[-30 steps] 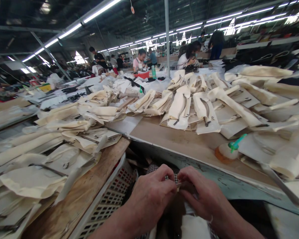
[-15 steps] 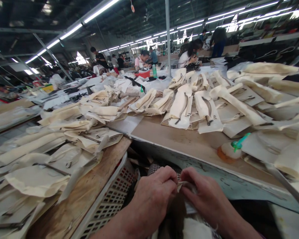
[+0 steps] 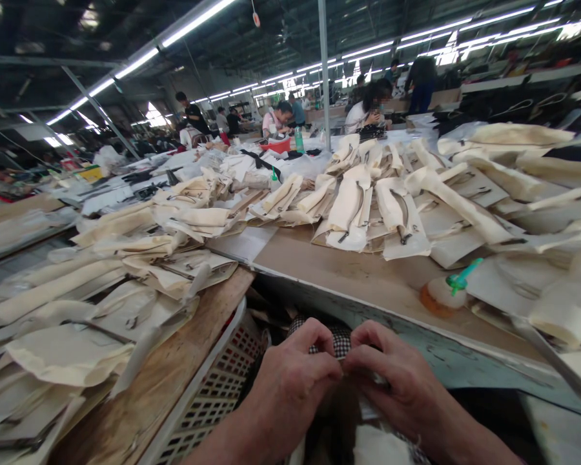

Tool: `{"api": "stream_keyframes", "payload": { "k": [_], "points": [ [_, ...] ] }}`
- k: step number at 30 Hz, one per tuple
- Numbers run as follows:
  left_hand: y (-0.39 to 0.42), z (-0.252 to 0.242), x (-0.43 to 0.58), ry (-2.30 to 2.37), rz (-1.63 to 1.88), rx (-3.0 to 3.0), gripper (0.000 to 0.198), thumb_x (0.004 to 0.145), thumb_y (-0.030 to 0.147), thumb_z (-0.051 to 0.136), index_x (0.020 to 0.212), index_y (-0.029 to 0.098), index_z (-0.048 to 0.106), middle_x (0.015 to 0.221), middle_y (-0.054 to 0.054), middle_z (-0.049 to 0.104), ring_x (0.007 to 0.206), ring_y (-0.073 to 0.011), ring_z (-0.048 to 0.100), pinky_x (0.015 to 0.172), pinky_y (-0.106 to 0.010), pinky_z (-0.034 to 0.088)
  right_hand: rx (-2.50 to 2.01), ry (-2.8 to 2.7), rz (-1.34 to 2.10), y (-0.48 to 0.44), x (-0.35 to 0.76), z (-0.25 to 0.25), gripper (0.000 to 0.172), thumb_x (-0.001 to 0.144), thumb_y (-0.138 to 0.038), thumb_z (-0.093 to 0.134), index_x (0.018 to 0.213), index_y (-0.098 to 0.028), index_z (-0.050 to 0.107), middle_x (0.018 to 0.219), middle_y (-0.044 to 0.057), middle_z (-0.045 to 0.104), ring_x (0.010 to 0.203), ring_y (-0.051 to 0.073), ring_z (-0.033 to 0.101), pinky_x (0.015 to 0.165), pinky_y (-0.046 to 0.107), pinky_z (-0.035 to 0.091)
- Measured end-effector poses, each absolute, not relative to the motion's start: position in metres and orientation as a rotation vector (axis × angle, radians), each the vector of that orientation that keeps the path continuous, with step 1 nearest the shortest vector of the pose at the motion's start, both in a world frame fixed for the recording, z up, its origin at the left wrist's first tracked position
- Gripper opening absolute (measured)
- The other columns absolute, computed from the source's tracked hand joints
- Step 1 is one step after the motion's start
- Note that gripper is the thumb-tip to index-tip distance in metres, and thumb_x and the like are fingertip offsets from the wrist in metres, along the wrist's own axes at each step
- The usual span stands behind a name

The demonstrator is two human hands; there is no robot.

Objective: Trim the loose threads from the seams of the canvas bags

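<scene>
Close together over my lap, my left hand (image 3: 295,371) and my right hand (image 3: 397,368) are both closed, thumbs and fingertips pinched on a thin pale piece of material. The fingers cover most of that piece, so its shape is hidden. Black-and-white checked cloth (image 3: 341,342) shows just beyond my fingertips. Below the hands lies a cream fabric piece (image 3: 380,445) with a frayed edge; I cannot tell whether it joins what I hold.
A white plastic basket (image 3: 217,381) stands left of my hands, beside a wooden table (image 3: 188,349) piled with cream pieces bearing zippers. More zippered pieces (image 3: 351,200) cover the table ahead. A bottle with a green nozzle (image 3: 445,294) stands near its edge. Several people sit farther back.
My fingers have shifted on the pale piece: the left hand's knuckles are now more bent and raised, and less of the piece shows between the hands. The table items are unmoved.
</scene>
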State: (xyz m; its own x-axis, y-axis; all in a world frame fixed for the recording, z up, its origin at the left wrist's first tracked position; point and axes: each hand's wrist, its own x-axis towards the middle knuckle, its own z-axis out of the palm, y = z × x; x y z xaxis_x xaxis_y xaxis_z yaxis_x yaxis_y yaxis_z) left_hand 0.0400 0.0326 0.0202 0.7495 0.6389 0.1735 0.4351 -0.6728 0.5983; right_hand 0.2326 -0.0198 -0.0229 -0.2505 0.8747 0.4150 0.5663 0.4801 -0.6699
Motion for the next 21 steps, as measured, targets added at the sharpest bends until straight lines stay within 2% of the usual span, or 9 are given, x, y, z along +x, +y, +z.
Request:
{"api": "stream_keyframes", "payload": {
  "k": [9,13,15,21],
  "points": [
    [0.034,0.014,0.037,0.802,0.544,2.479,0.021,0.083,0.003,0.054,0.075,0.019,0.065,0.083,0.001,0.048,0.072,-0.0102,0.047,0.06,-0.019,0.036,-1.156,-2.004,0.633,-0.014,0.235,-0.014,0.026,0.08,0.001,0.051,0.091,-0.02,0.06,0.086,0.002,0.054,0.081,0.017,0.051,0.067,0.027,0.039],
    [0.034,0.016,0.037,0.789,0.524,2.569,0.022,0.082,0.001,0.051,0.071,0.018,0.06,0.08,0.002,0.046,0.071,-0.0109,0.045,0.057,-0.02,0.031,-1.142,-2.152,0.385,-0.009,0.234,-0.012,0.018,0.087,-0.004,0.049,0.084,-0.018,0.059,0.079,0.002,0.054,0.076,0.019,0.045,0.065,0.031,0.032],
    [0.034,0.018,0.038,0.784,0.501,2.606,0.021,0.081,0.001,0.05,0.07,0.017,0.058,0.079,0.002,0.045,0.071,-0.011,0.044,0.057,-0.02,0.03,-1.11,-2.219,0.273,-0.007,0.234,-0.012,0.019,0.091,-0.008,0.047,0.081,-0.018,0.059,0.076,0.002,0.053,0.073,0.019,0.042,0.065,0.033,0.03],
    [0.033,0.019,0.041,0.782,0.465,2.625,0.02,0.08,0.002,0.05,0.071,0.018,0.058,0.08,0.002,0.047,0.071,-0.011,0.046,0.058,-0.02,0.032,-1.06,-2.29,0.229,-0.004,0.237,-0.004,0.023,0.091,-0.005,0.046,0.075,-0.019,0.054,0.074,0.001,0.051,0.069,0.017,0.041,0.066,0.031,0.029]
  ]
}}
